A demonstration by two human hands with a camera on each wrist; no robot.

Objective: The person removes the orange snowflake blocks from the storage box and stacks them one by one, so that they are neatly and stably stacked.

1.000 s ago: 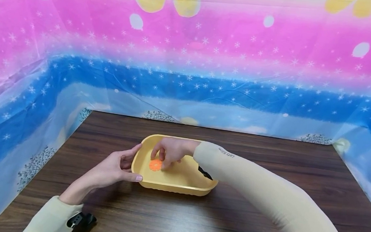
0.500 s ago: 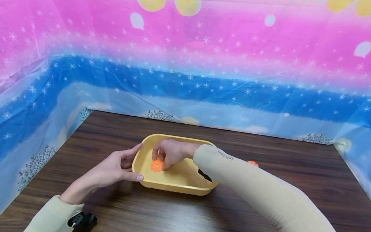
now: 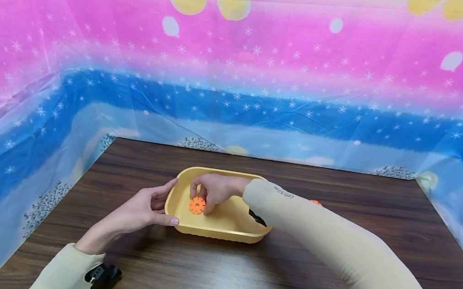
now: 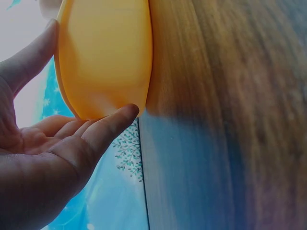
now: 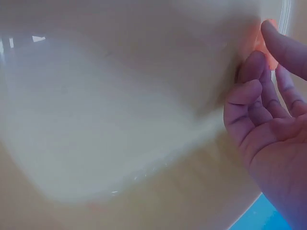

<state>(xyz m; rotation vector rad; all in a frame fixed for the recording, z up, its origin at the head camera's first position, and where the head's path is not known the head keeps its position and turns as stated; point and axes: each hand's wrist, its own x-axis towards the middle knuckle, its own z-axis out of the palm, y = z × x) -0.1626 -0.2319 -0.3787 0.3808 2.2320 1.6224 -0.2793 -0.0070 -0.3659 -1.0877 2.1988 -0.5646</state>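
In the head view, a pale yellow plastic basin [image 3: 224, 229] with rounded corners stands on the table. My left hand [image 3: 143, 208] holds its left end, thumb on the front rim and fingers at the far left side. The left wrist view shows this hand [image 4: 57, 143] spanning the basin's end [image 4: 105, 52]. Inside the basin, my right hand [image 3: 217, 191] pinches an orange flower-shaped disc [image 3: 197, 205], notched round its edge with a hole in the middle. From the right wrist, the orange disc [image 5: 272, 60] is partly hidden by the thumb and curled fingers [image 5: 249, 93].
Behind the right sleeve [image 3: 319, 230], part of a second orange piece [image 3: 315, 202] shows on the dark wood table [image 3: 211, 276]. A pink and blue printed cloth [image 3: 234, 108] hangs around the table's back and sides. A black strap device [image 3: 102, 277] is on the left wrist.
The orange disc in my right hand has shifted slightly right and tilted up towards the camera. The second orange piece has come into sight past the sleeve. My left hand stays at the basin.
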